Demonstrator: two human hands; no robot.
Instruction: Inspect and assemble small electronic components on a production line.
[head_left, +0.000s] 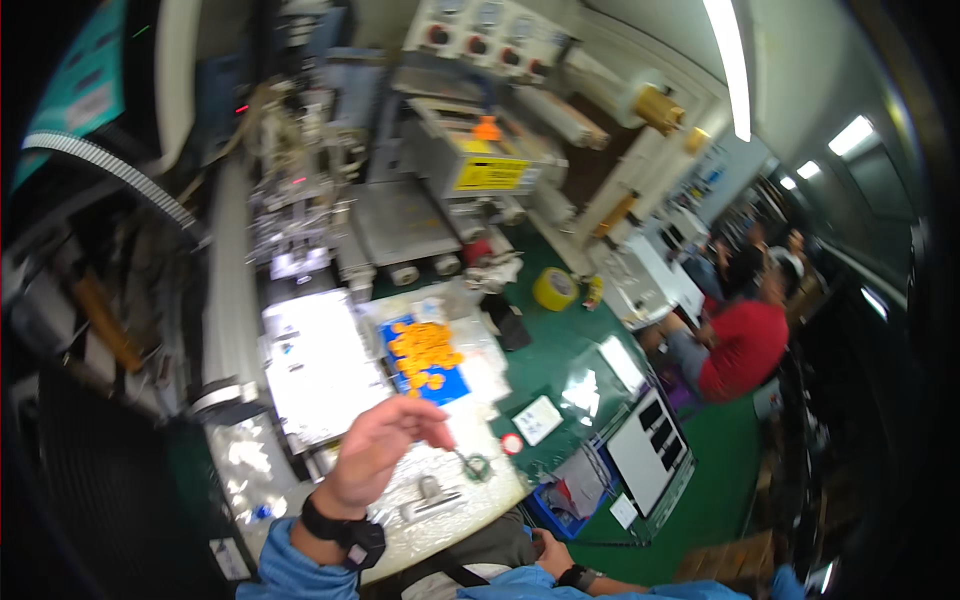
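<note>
- Care was what the pinch called for: your left hand (385, 448) hung over the desk (545, 350) with fingers closed narrow, though whether they gripped anything could not be told.
- You would have done well to steady that wrist just above the small dark ring (475, 466).
- Your right hand (553, 552) sat low by your lap, its grip not visible.
- The orange pieces (425, 352) lay heaped on a blue tray (450, 385), beyond the left hand: small, rounded, bright.
</note>
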